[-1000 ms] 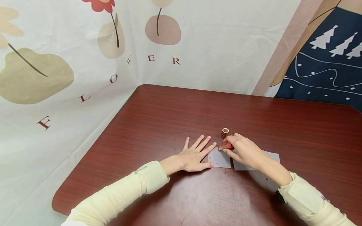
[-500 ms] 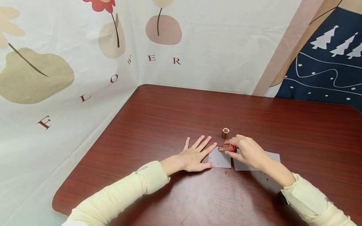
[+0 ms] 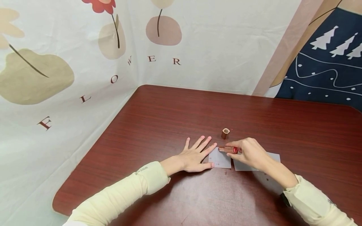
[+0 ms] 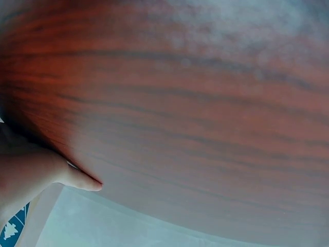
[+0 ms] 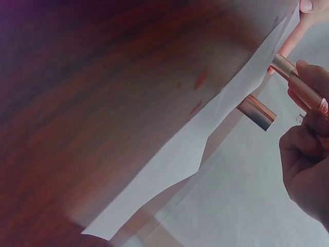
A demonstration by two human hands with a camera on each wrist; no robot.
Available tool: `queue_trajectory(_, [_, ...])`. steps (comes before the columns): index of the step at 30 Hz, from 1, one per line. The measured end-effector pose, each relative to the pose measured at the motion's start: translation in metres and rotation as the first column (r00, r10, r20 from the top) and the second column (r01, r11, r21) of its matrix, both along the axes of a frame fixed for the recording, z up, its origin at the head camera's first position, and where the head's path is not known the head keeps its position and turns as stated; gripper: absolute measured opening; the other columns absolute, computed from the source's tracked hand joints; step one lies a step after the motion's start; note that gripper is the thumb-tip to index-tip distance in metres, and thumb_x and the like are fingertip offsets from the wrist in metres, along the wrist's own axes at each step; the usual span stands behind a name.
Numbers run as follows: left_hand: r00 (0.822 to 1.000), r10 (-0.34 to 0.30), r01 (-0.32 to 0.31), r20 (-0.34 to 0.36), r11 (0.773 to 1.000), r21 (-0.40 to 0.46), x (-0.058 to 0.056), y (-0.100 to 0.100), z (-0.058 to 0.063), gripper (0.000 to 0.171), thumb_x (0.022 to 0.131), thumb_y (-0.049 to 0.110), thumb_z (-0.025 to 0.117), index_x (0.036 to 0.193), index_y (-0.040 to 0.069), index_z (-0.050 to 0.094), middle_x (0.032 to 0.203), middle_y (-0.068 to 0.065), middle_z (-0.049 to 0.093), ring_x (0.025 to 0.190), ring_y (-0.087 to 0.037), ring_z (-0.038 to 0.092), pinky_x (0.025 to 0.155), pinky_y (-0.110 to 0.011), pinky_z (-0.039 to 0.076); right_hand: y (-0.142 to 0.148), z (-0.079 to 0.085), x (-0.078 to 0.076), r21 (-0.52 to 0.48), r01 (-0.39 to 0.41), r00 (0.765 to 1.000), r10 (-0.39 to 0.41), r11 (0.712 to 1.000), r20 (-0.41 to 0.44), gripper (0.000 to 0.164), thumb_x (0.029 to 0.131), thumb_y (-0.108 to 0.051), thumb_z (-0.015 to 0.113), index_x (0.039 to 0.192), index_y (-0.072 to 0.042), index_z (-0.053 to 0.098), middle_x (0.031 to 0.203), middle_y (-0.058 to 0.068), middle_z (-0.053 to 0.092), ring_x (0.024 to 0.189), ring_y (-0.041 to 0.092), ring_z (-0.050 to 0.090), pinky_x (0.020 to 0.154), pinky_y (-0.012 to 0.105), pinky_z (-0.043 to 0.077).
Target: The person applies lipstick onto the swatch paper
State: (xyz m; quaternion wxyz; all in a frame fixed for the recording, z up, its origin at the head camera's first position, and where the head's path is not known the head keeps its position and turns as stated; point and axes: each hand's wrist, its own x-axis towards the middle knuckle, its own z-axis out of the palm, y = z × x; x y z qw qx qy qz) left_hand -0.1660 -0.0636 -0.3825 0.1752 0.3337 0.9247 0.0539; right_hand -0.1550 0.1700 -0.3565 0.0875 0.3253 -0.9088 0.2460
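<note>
My left hand (image 3: 195,157) lies flat with fingers spread, its index fingertip and thumb at the left edge of a small white sheet of paper (image 3: 222,160). A few reddish marks show on that sheet. Between thumb and fingers, my right hand (image 3: 252,153) pinches a copper-coloured lipstick (image 3: 230,149), tilted nearly level, its tip over the top of the sheet. In the right wrist view the lipstick (image 5: 303,87) points toward the left hand's fingers. Just beyond stands its copper cap (image 3: 225,133), upright with the hollow end up.
A second white sheet (image 3: 273,157) lies to the right, partly under my right hand and forearm. Small dark red spots dot the dark red wooden table (image 3: 181,116) near the papers. A printed cloth (image 3: 226,47) hangs behind the table's far edge.
My right hand has drawn slightly to the right and toward me, and the lipstick has tipped closer to level. The left hand, the papers and the cap stay where they were.
</note>
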Motion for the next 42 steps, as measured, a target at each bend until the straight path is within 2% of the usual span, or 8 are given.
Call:
queue_trajectory(10, [1.000,-0.003,0.003,0.007,1.000,-0.008,0.0010,0.0006,-0.0003,0.074,0.090,0.067,0.029,0.149,0.035,-0.001,0.154,0.008,-0.011,0.138,-0.013,-0.015,0.104,-0.059,-0.006,0.0021,-0.0014,0.0022,0.028,0.018,0.999,-0.018,0.999,-0.028,0.025,0.071,-0.016,0.080,0.092,-0.006,0.074,0.049,-0.017,0.034,0.045,-0.003,0.024,0.041,0.019,0.022])
queue_trajectory(15, [1.000,-0.001,0.001,0.008,1.000,-0.007,-0.0003,0.0010,-0.0032,0.073,0.090,0.067,0.029,0.149,0.036,-0.002,0.154,0.009,-0.012,0.137,-0.012,-0.017,0.103,-0.059,-0.008,0.0027,-0.0029,0.0027,0.054,0.029,0.989,-0.021,0.998,-0.146,0.024,0.066,-0.020,0.083,0.087,-0.010,0.076,0.063,-0.014,0.043,0.054,0.001,0.033,0.042,0.019,0.027])
queue_trajectory(17, [1.000,0.002,-0.002,0.009,1.000,-0.006,-0.0006,0.0011,-0.0043,0.073,0.089,0.068,0.028,0.148,0.037,-0.003,0.153,0.010,-0.014,0.137,-0.011,-0.018,0.103,-0.059,-0.008,0.0027,-0.0031,0.0023,0.061,0.020,0.980,-0.008,0.998,-0.198,0.023,0.064,-0.020,0.084,0.084,-0.011,0.076,0.072,-0.010,0.047,0.063,0.006,0.039,0.048,0.022,0.033])
queue_trajectory(20, [1.000,0.005,-0.005,0.006,1.000,-0.003,-0.0008,0.0010,-0.0049,0.073,0.089,0.068,0.028,0.148,0.038,-0.003,0.153,0.011,-0.013,0.137,-0.011,-0.018,0.103,-0.059,-0.009,0.0024,-0.0031,0.0009,0.042,-0.012,0.974,0.021,0.999,-0.226,0.023,0.062,-0.018,0.086,0.081,-0.012,0.075,0.083,-0.003,0.055,0.081,0.016,0.048,0.065,0.033,0.042])
queue_trajectory(23, [1.000,0.008,-0.008,0.010,1.000,0.000,-0.0006,0.0009,-0.0036,0.073,0.089,0.068,0.028,0.148,0.037,-0.002,0.153,0.011,-0.013,0.137,-0.010,-0.018,0.103,-0.058,-0.009,0.0020,-0.0030,-0.0012,0.018,-0.053,0.970,0.056,0.998,-0.238,0.023,0.060,-0.016,0.086,0.079,-0.011,0.074,0.090,0.004,0.062,0.094,0.025,0.052,0.080,0.048,0.039])
queue_trajectory(25, [1.000,0.009,-0.009,0.011,1.000,0.001,-0.0005,0.0006,-0.0028,0.073,0.090,0.068,0.029,0.148,0.037,-0.002,0.153,0.011,-0.013,0.137,-0.010,-0.018,0.103,-0.058,-0.008,0.0019,-0.0032,-0.0022,0.013,-0.064,0.968,0.065,0.998,-0.243,0.023,0.060,-0.016,0.086,0.078,-0.010,0.074,0.089,0.005,0.063,0.096,0.027,0.052,0.084,0.050,0.037])
queue_trajectory(33, [1.000,0.009,-0.009,0.011,1.000,0.000,-0.0004,-0.0003,-0.0025,0.073,0.089,0.068,0.029,0.148,0.037,-0.002,0.153,0.011,-0.013,0.137,-0.010,-0.018,0.103,-0.058,-0.008,0.0010,-0.0042,-0.0027,0.002,-0.068,0.967,0.067,0.998,-0.245,0.024,0.059,-0.015,0.086,0.078,-0.009,0.074,0.087,0.005,0.063,0.094,0.027,0.052,0.083,0.049,0.038])
queue_trajectory(42, [1.000,0.001,-0.001,0.001,1.000,0.002,0.0003,-0.0011,-0.0017,0.074,0.090,0.066,0.030,0.150,0.035,0.001,0.155,0.007,-0.010,0.138,-0.013,-0.015,0.104,-0.059,-0.006,-0.0002,-0.0042,-0.0017,0.005,-0.059,0.972,0.058,0.998,-0.229,0.023,0.060,-0.015,0.086,0.079,-0.010,0.074,0.086,0.001,0.061,0.090,0.023,0.050,0.072,0.045,0.040])
